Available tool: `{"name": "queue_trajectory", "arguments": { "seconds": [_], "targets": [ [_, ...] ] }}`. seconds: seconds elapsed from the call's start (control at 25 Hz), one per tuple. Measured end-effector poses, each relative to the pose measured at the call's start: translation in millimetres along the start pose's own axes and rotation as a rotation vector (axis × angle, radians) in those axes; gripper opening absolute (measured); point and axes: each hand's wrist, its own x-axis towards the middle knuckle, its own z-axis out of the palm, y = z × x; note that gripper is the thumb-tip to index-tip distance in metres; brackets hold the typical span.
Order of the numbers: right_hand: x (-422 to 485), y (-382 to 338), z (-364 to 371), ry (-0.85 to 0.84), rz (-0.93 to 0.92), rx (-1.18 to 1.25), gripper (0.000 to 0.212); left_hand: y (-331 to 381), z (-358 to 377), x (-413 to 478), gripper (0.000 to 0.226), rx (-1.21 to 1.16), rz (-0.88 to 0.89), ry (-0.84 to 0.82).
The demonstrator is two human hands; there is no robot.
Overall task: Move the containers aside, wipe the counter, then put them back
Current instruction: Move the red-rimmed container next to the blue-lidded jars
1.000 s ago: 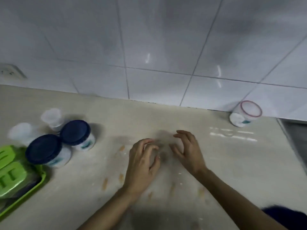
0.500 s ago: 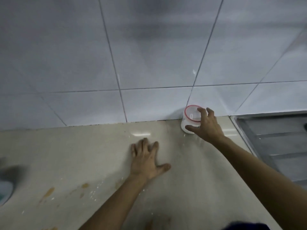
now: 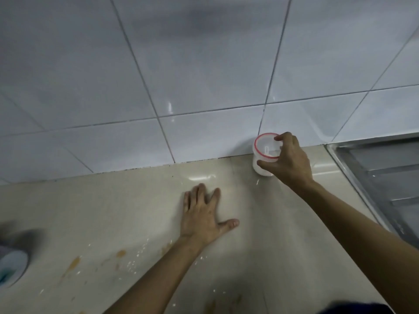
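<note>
A small clear container with a red-rimmed lid stands at the back of the beige counter, against the tiled wall. My right hand is wrapped around it, thumb on the near side and fingers over the lid's far edge. Whether its base touches the counter I cannot tell. My left hand lies flat on the counter, palm down, fingers spread, holding nothing. Part of a white container shows blurred at the left edge.
Orange-brown stains and white crumbs dot the counter in front of my left hand. A metal sink with a ridged drainboard begins at the right. White wall tiles rise behind the counter.
My view has swung right, leaving the blue-lidded containers and green tray out of sight. My right hand reached to the red-rimmed container and closed on it. My left hand flattened onto the counter.
</note>
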Motion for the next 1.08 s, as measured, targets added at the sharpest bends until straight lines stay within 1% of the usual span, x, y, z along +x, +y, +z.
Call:
{"name": "queue_trajectory", "arguments": {
  "seconds": [0.08, 0.16, 0.2, 0.24, 0.32, 0.4, 0.48, 0.6, 0.68, 0.8, 0.88, 0.96, 1.08],
  "targets": [
    [-14, -17, -3, 0.006, -0.031, 0.036, 0.079, -1, -7, 2, 0.104, -0.019, -0.001, -0.051],
    [-32, -42, -4, -0.03, -0.076, 0.046, 0.079, -10, -19, -2, 0.095, -0.099, 0.035, -0.145],
    [-41, -55, -4, -0.039, -0.097, 0.056, 0.079, -16, -23, -7, 0.089, -0.142, 0.046, -0.143],
    [-52, -74, 0, -0.055, -0.124, 0.078, 0.078, -31, -26, -24, 0.083, -0.19, 0.027, -0.086],
    [-80, -118, 12, -0.114, -0.179, 0.129, 0.08, -72, -24, -84, 0.075, -0.325, -0.099, 0.088],
    [-116, -170, 33, -0.228, -0.277, 0.148, 0.083, -125, -13, -178, 0.07, -0.4, -0.23, 0.169],
    [-157, -217, 56, -0.346, -0.371, 0.173, 0.084, -177, 2, -266, 0.064, -0.355, -0.293, 0.203],
    [-216, -288, 92, -0.452, -0.441, 0.272, 0.08, -242, 15, -349, 0.058, -0.287, -0.392, 0.26],
    [-256, -332, 117, -0.503, -0.458, 0.353, 0.079, -272, 24, -382, 0.054, -0.26, -0.46, 0.304],
    [-312, -377, 151, -0.548, -0.51, 0.406, 0.078, -290, 42, -417, 0.048, -0.241, -0.513, 0.331],
    [-338, -394, 168, -0.53, -0.535, 0.435, 0.073, -290, 53, -428, 0.045, -0.245, -0.516, 0.349],
    [-358, -408, 184, -0.527, -0.539, 0.459, 0.069, -289, 59, -436, 0.043, -0.273, -0.503, 0.402],
    [-372, -423, 199, -0.533, -0.547, 0.427, 0.068, -289, 62, -442, 0.04, -0.298, -0.48, 0.438]
  ]
}}
